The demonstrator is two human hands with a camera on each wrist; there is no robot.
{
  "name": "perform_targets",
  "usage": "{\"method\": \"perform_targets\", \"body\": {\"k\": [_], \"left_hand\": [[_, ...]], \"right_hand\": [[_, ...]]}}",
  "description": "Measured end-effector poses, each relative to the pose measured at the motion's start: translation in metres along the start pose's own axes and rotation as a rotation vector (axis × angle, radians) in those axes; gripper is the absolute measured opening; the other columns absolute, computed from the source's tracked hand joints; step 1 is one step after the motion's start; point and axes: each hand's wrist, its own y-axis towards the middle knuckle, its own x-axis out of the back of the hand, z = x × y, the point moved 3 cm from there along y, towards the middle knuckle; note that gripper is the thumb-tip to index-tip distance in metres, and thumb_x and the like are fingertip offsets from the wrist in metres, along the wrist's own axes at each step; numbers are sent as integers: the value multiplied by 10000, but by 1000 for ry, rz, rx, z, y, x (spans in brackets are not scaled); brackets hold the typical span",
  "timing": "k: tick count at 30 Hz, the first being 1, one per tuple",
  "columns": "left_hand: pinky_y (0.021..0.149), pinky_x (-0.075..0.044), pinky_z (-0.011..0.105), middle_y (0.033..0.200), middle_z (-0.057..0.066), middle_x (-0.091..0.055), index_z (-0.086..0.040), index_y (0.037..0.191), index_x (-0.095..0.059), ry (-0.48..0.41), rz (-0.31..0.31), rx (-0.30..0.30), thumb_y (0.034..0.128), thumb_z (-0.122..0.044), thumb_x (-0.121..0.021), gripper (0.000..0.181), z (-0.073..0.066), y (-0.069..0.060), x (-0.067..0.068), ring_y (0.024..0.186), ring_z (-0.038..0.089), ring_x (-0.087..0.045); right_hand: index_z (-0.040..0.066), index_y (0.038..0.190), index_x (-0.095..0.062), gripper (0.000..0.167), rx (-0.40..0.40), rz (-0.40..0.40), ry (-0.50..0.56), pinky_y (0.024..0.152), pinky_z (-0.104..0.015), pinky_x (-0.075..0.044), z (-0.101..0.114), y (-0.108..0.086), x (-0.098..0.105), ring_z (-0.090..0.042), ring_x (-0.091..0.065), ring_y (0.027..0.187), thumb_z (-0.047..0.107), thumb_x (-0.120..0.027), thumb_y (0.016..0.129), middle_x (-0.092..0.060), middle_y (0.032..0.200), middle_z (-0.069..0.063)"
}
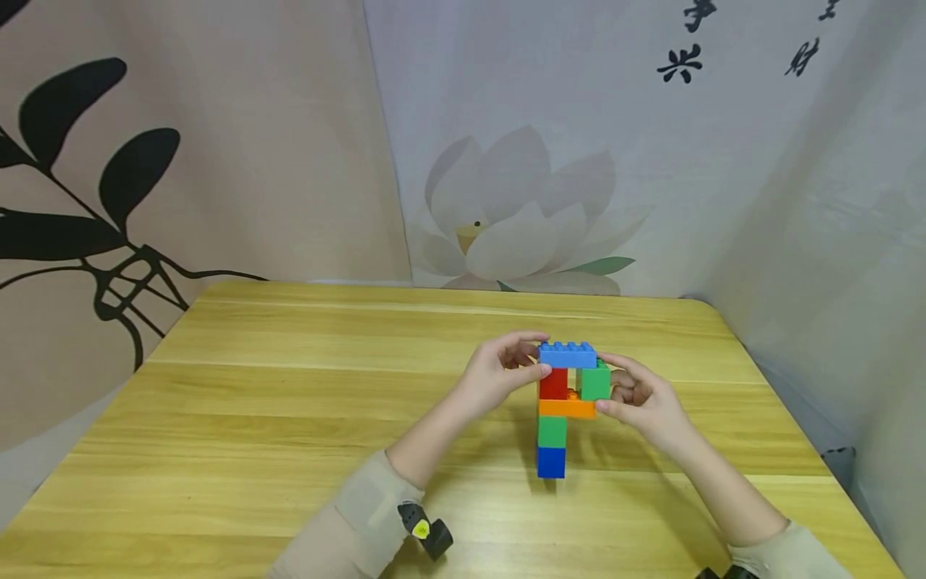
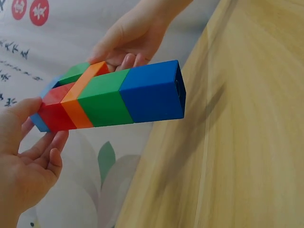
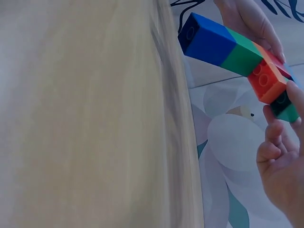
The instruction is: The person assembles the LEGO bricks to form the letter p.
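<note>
A stack of toy bricks is held up off the table. From the bottom come a dark blue brick (image 1: 551,462), a green brick (image 1: 553,432), and a wider orange brick (image 1: 567,408). On the orange one stand a red brick (image 1: 554,383) at left and an upper green brick (image 1: 595,381) at right, which juts past its end. A light blue brick (image 1: 567,355) spans the top. My left hand (image 1: 499,371) pinches the stack by the red and light blue bricks, thumb in front. With thumb and forefinger, my right hand (image 1: 646,402) pinches the upper green brick.
Beneath the bricks lies a wooden table (image 1: 289,434). A printed curtain (image 1: 325,161) hangs behind its far edge, and pale fabric (image 1: 832,241) runs along the right side. A dark strap device (image 1: 425,531) sits at my left sleeve.
</note>
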Motion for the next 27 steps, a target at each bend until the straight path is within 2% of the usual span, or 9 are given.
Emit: {"method": "perform_targets", "body": {"k": [5, 9, 12, 15, 19, 23, 27], "left_hand": [[729, -535, 326, 1129, 93, -620, -88, 1251, -626, 17, -2, 23, 887, -82, -688, 370, 7, 7, 2, 866, 259, -584], [730, -533, 374, 1121, 44, -618, -128, 1235, -646, 22, -5, 43, 885, -149, -703, 356, 15, 10, 4, 843, 226, -576], [724, -527, 374, 1099, 16, -624, -156, 1225, -657, 20, -7, 53, 878, -210, -715, 356, 21, 12, 7, 826, 232, -576], [742, -529, 414, 1085, 27, -628, -145, 1225, -658, 0, 0, 53, 877, -224, -717, 362, 26, 15, 9, 853, 334, -583], [801, -511, 512, 1074, 64, -626, -139, 1215, -662, -41, 7, 63, 880, -196, -713, 344, 33, 18, 10, 916, 454, -567], [833, -503, 517, 1055, 77, -626, -131, 1206, -665, -53, 7, 82, 881, -169, -710, 330, 39, 22, 11, 897, 409, -593], [836, -508, 485, 1038, 73, -626, -100, 1214, -658, -43, 1, 105, 883, -168, -708, 342, 45, 25, 11, 852, 312, -616]], "right_hand": [[-21, 1360, -465, 575, -39, 27, 7, 510, -254, -403, -7, 8, 2, -164, -481, 625, -89, -677, 830, -675, 934, -46], [-3, 1373, -447, 578, -74, 54, 19, 539, -240, -414, -12, 12, 2, -175, -484, 657, -55, -678, 846, -680, 961, -77], [-3, 1381, -421, 579, -78, 85, 54, 584, -234, -467, -16, 15, 2, -178, -545, 705, -54, -664, 858, -680, 982, -110], [-24, 1375, -404, 568, -59, 116, 86, 611, -260, -503, -20, 19, 2, -189, -590, 742, -78, -643, 863, -678, 981, -128], [-27, 1358, -403, 546, -43, 144, 80, 564, -252, -479, -26, 23, 3, -236, -556, 670, -86, -633, 865, -665, 917, -127], [1, 1356, -400, 536, -63, 175, 50, 535, -256, -463, -33, 26, 3, -350, -514, 631, -56, -636, 877, -657, 914, -156], [22, 1351, -406, 523, -98, 199, 34, 483, -298, -438, -40, 29, 3, -369, -478, 587, -26, -641, 887, -653, 939, -172]]}}
